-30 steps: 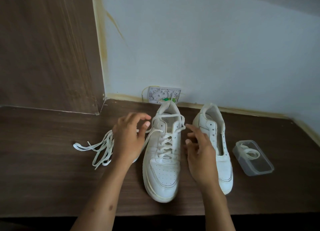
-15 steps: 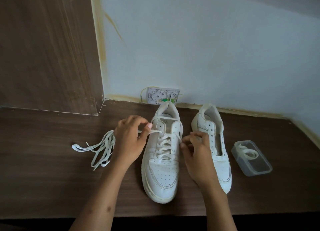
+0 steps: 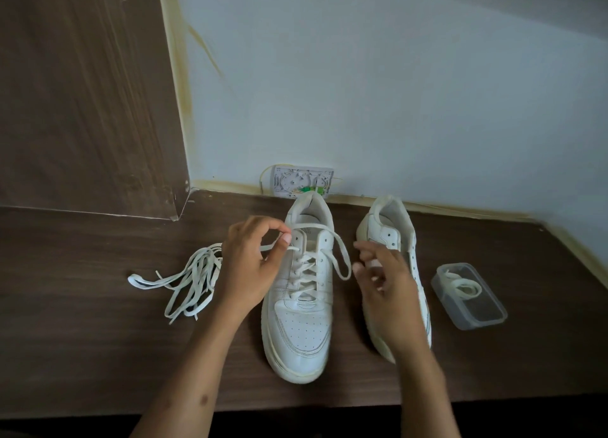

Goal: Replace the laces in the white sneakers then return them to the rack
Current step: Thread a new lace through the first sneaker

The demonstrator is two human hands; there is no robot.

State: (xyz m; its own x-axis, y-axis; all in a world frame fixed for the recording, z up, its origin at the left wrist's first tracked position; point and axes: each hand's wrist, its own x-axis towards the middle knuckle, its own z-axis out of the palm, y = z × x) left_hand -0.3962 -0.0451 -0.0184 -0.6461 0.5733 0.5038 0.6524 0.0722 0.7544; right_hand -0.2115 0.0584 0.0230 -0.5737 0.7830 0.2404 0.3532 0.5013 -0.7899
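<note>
Two white sneakers stand toes toward me on a dark wooden surface (image 3: 98, 355). The left sneaker (image 3: 302, 332) has a cream lace (image 3: 307, 274) crossed through most of its eyelets. My left hand (image 3: 253, 266) pinches one end of that lace between thumb and forefinger beside the top left eyelets. The lace's other end runs across the tongue and hangs down the shoe's right side. My right hand (image 3: 385, 283) hovers just right of that end, its blurred fingers loosely spread and holding nothing. The right sneaker (image 3: 391, 220), partly behind my right hand, has no lace.
A heap of loose white laces (image 3: 194, 279) lies left of my left hand. At the right, a clear plastic box (image 3: 473, 316) holds a coiled lace (image 3: 464, 288). A small wall box (image 3: 301, 182) sits behind the shoes. A wooden panel (image 3: 82, 92) rises at the left.
My right hand had pinched the right lace end by the eyelets; it has now let go and drawn back to the right. My left hand keeps its pinch.
</note>
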